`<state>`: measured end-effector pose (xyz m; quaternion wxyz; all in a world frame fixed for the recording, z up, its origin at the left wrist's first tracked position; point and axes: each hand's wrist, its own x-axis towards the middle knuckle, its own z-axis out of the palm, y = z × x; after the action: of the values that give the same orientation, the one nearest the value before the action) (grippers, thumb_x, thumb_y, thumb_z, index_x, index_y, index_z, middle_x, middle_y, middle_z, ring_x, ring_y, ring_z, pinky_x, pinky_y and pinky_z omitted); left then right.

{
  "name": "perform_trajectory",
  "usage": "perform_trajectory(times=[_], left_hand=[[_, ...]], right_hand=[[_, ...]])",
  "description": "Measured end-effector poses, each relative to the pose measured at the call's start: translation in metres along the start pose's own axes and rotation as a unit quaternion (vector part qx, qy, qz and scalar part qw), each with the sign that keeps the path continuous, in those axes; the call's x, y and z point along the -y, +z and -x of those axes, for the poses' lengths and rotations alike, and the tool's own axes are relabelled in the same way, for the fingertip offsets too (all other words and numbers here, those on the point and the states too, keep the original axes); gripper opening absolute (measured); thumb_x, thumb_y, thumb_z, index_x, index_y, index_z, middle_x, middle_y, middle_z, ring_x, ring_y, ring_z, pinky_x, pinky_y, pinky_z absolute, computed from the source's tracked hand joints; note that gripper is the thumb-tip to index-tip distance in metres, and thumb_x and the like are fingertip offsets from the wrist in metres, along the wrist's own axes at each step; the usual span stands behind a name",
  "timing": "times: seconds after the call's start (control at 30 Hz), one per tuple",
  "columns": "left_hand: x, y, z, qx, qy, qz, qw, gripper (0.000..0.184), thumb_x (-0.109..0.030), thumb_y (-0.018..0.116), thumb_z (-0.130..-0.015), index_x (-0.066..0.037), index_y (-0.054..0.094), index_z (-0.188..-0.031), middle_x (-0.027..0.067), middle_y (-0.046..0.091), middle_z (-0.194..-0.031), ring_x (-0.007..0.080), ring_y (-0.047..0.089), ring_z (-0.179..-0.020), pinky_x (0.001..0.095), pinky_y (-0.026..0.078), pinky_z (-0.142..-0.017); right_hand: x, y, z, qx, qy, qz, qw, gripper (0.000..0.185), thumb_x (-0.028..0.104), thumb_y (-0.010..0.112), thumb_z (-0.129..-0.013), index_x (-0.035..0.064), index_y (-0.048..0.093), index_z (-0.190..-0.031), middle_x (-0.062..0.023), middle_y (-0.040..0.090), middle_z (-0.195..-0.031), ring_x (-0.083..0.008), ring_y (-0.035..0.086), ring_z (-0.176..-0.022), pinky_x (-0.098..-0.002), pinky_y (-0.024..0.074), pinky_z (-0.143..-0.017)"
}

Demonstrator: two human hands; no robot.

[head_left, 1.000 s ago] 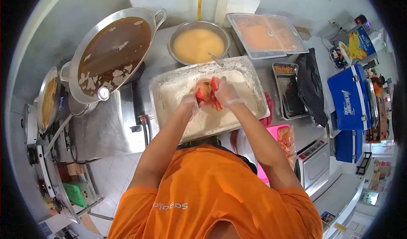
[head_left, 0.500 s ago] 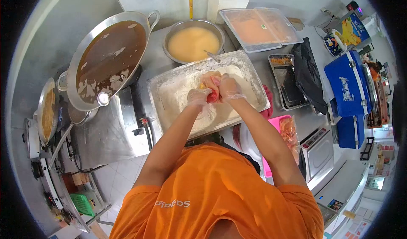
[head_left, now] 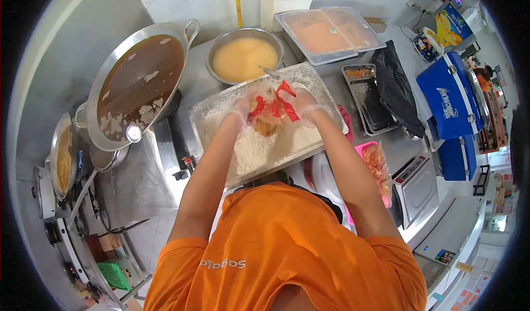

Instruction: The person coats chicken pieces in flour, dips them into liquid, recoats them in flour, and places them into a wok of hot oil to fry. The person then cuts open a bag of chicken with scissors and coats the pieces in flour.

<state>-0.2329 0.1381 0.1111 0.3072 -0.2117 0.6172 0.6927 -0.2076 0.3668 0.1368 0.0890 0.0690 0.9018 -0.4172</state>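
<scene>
The left hand [head_left: 240, 108] and right hand [head_left: 303, 100] hold reddish food [head_left: 275, 110], perhaps meat, between them over flour [head_left: 255, 152] in a metal tray [head_left: 310, 75].

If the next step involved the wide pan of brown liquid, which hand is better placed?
Probably the left hand: over the tray, it is closer to the pan, while the right hand is farther across.

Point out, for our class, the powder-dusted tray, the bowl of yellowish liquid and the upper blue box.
Tray [head_left: 320, 87]: head view, right wall.
Bowl [head_left: 245, 33]: head view, far inner wall.
Upper blue box [head_left: 450, 94]: head view, logo-bearing side.
</scene>
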Motion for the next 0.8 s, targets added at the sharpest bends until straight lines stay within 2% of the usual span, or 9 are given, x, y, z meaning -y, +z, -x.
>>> perform_trajectory(times=[0.07,0.17,0.27,0.37,0.47,0.57,0.67,0.77,0.8], left_hand=[[0.005,-0.008,0.004,0.151,-0.026,0.146,0.977,0.024,-0.027,0.072,-0.092,-0.008,0.069,-0.106,0.0066,0.071,-0.099,0.0213,0.067,-0.081,0.0357,0.054,-0.058],[0.031,-0.017,-0.011,0.155,0.034,0.025,0.987,0.030,-0.035,0.072,-0.091,-0.009,0.071,-0.107,0.0078,0.072,-0.096,0.0238,0.067,-0.080,0.0373,0.054,-0.063],[0.038,-0.010,0.001,0.023,0.117,-0.268,0.956,0.030,-0.035,0.072,-0.088,-0.008,0.073,-0.103,0.0125,0.072,-0.097,0.0276,0.069,-0.081,0.0379,0.055,-0.068],[0.038,-0.003,0.007,-0.112,0.187,-0.529,0.820,0.031,-0.036,0.073,-0.086,-0.007,0.075,-0.098,0.0171,0.073,-0.098,0.0314,0.070,-0.082,0.0386,0.056,-0.073],[0.061,-0.017,-0.018,-0.179,0.255,-0.486,0.817,0.032,-0.032,0.073,-0.085,-0.006,0.074,-0.102,0.0184,0.074,-0.095,0.0316,0.072,-0.086,0.0396,0.056,-0.076],[0.064,-0.018,-0.042,-0.182,0.232,-0.481,0.826,0.033,-0.032,0.071,-0.086,-0.005,0.073,-0.104,0.0172,0.073,-0.097,0.0300,0.071,-0.087,0.0389,0.057,-0.076],[0.051,-0.015,-0.016,-0.087,0.165,-0.255,0.949,0.029,-0.029,0.074,-0.089,-0.003,0.074,-0.102,0.0113,0.073,-0.079,0.0267,0.072,-0.078,0.0375,0.054,-0.068],[0.051,-0.013,-0.011,0.008,0.097,-0.001,0.995,0.029,-0.026,0.069,-0.093,-0.003,0.071,-0.110,0.0076,0.071,-0.085,0.0242,0.070,-0.075,0.0356,0.056,-0.067],[0.057,-0.013,-0.003,0.012,0.068,0.006,0.998,0.029,-0.027,0.067,-0.095,-0.003,0.069,-0.113,0.0081,0.071,-0.092,0.0231,0.070,-0.080,0.0344,0.056,-0.069]], right_hand=[[-0.020,0.004,-0.009,-0.006,0.020,-0.075,0.997,0.045,0.048,0.060,-0.095,0.0117,0.070,-0.120,-0.0233,0.069,-0.114,-0.0349,0.067,-0.107,-0.0408,0.0518,-0.088],[0.014,-0.011,0.021,-0.060,-0.012,0.042,0.997,0.043,0.045,0.058,-0.097,0.0073,0.070,-0.113,-0.0228,0.070,-0.108,-0.0363,0.067,-0.106,-0.0425,0.0518,-0.089],[-0.013,-0.005,0.017,-0.058,-0.148,0.151,0.976,0.041,0.041,0.052,-0.101,0.0042,0.067,-0.107,-0.0266,0.069,-0.093,-0.0402,0.068,-0.093,-0.0470,0.0517,-0.079],[0.009,-0.003,0.041,-0.142,-0.104,0.117,0.977,0.022,0.026,0.058,-0.093,0.0059,0.062,-0.100,-0.0235,0.069,-0.091,-0.0416,0.067,-0.092,-0.0530,0.0514,-0.078],[0.012,-0.007,0.052,-0.102,-0.125,0.117,0.980,0.019,0.019,0.055,-0.093,0.0054,0.060,-0.105,-0.0257,0.067,-0.089,-0.0429,0.066,-0.088,-0.0533,0.0517,-0.074],[0.010,0.001,0.051,-0.159,-0.222,0.064,0.960,0.019,0.016,0.052,-0.095,0.0036,0.057,-0.109,-0.0262,0.066,-0.088,-0.0456,0.065,-0.088,-0.0529,0.0514,-0.074],[-0.002,-0.001,0.047,-0.177,-0.333,0.100,0.921,0.032,0.028,0.045,-0.104,0.0045,0.059,-0.120,-0.0295,0.064,-0.091,-0.0493,0.062,-0.087,-0.0532,0.0502,-0.075],[-0.005,0.003,0.052,-0.192,-0.270,0.086,0.940,0.032,0.032,0.046,-0.104,0.0036,0.060,-0.112,-0.0268,0.064,-0.097,-0.0487,0.060,-0.094,-0.0514,0.0493,-0.079],[0.000,0.003,0.063,-0.160,-0.203,0.085,0.962,0.031,0.031,0.047,-0.104,0.0031,0.059,-0.108,-0.0250,0.063,-0.096,-0.0456,0.061,-0.095,-0.0495,0.0497,-0.080]])
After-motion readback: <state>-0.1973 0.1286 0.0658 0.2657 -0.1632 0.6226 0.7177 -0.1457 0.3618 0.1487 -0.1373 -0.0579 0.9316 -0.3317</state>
